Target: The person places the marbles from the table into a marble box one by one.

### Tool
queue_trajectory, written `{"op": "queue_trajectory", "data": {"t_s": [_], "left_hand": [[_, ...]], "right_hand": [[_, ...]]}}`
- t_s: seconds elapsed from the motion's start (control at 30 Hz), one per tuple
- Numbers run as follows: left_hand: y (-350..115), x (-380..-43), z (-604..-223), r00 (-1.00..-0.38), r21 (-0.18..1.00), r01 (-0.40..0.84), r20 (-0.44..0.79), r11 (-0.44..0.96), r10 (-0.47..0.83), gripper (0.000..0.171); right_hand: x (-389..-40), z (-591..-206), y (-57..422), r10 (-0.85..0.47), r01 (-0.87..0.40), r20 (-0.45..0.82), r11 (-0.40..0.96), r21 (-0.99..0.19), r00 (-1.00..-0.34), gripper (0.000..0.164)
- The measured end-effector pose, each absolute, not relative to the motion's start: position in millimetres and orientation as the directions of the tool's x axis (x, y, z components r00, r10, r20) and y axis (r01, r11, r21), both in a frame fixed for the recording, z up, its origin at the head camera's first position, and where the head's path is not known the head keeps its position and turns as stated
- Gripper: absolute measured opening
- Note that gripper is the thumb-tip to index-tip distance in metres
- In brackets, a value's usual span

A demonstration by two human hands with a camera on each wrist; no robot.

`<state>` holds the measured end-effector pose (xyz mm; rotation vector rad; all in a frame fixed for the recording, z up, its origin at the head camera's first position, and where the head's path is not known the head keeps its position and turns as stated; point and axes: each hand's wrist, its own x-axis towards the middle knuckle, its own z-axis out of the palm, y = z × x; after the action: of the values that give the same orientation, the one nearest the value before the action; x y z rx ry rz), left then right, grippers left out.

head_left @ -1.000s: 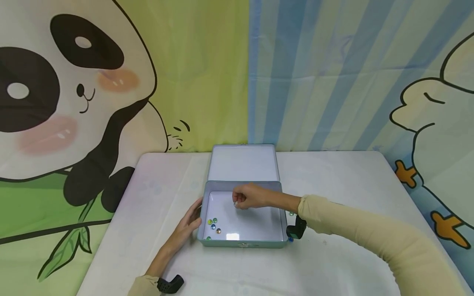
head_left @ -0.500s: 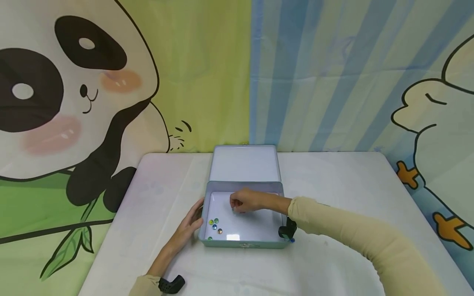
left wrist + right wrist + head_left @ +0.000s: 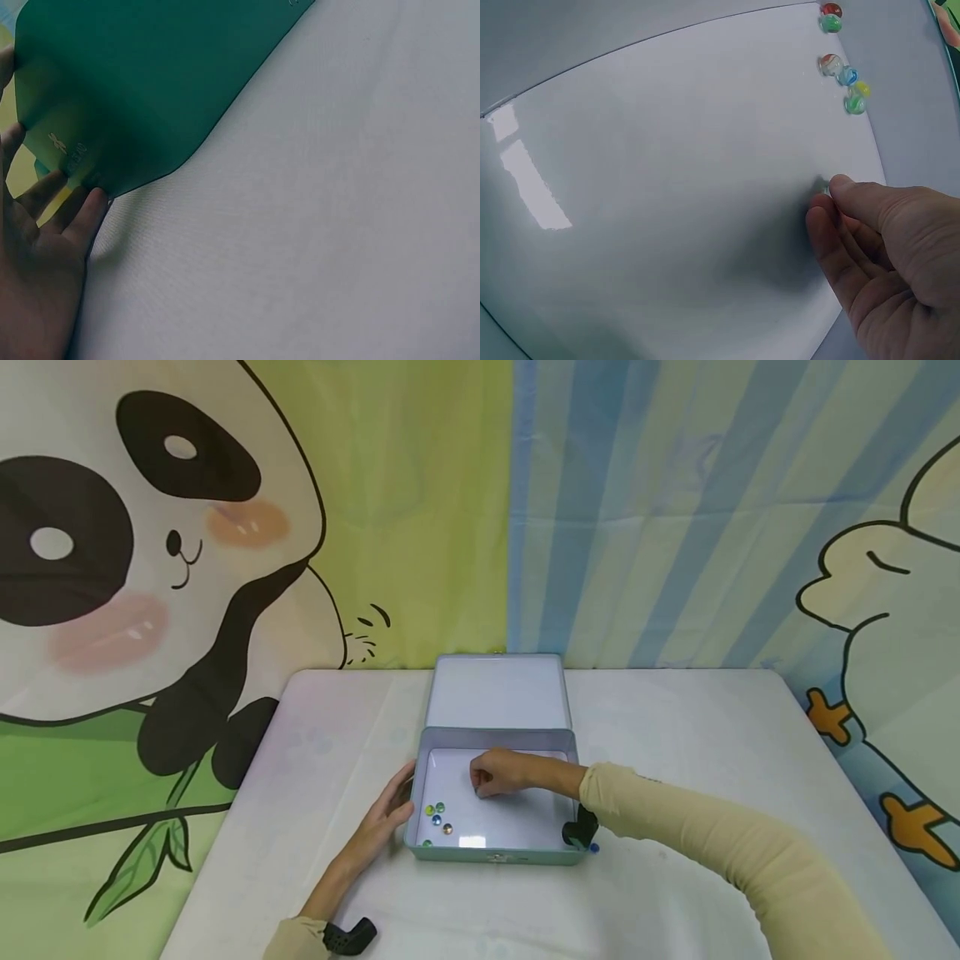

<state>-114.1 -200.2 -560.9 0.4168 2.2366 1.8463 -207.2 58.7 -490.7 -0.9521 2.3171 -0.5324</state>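
Note:
A shallow green metal box [image 3: 495, 856] with a white inside lies on the table, its lid [image 3: 498, 692] raised at the back. Against the box's left side rests my left hand [image 3: 378, 822], fingers fairly straight; in the left wrist view the fingertips touch the green wall [image 3: 135, 82]. Inside the box, low over the floor, my right hand [image 3: 502, 773] pinches a small glass marble [image 3: 824, 187] between thumb and fingers, which cover most of it. Several coloured marbles, among them a green one [image 3: 856, 103] and an orange-white one [image 3: 830, 64], lie along the left side.
A blue marble [image 3: 595, 848] sits on the white-covered table [image 3: 675, 893] just outside the box's right front corner. Behind the table hangs a curtain [image 3: 420, 510] with a printed panda. Each wrist carries a black camera mount [image 3: 350, 937].
My right hand has come a little lower and nearer inside the box, its forearm shifting left over the right wall, still pinching the marble. The left hand stays at the box's side.

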Motion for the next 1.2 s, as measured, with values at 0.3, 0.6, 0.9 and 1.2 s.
{"op": "queue_trajectory", "data": {"t_s": [0.3, 0.6, 0.9, 1.2], "left_hand": [[-200, -114, -561, -0.937, 0.983, 0.082, 0.021, 0.163, 0.348, 0.062], [-200, -114, -561, -0.933, 0.984, 0.091, 0.03, 0.156, 0.358, 0.063], [-200, -114, -560, -0.935, 0.984, 0.085, 0.024, 0.156, 0.355, 0.063], [-200, -115, -561, -0.934, 0.984, 0.089, 0.029, 0.153, 0.356, 0.062]], "right_hand": [[-207, -489, 62, -0.738, -0.527, -0.351, 0.664, -0.531, -0.576, 0.006], [-199, -464, 89, -0.754, -0.52, -0.309, 0.634, -0.572, -0.579, 0.019], [-184, -422, 145, -0.742, -0.48, -0.143, 0.554, -0.68, -0.655, 0.012], [-160, -406, 209, -0.572, -0.372, -0.039, 0.582, -0.723, -0.819, 0.012]]}}
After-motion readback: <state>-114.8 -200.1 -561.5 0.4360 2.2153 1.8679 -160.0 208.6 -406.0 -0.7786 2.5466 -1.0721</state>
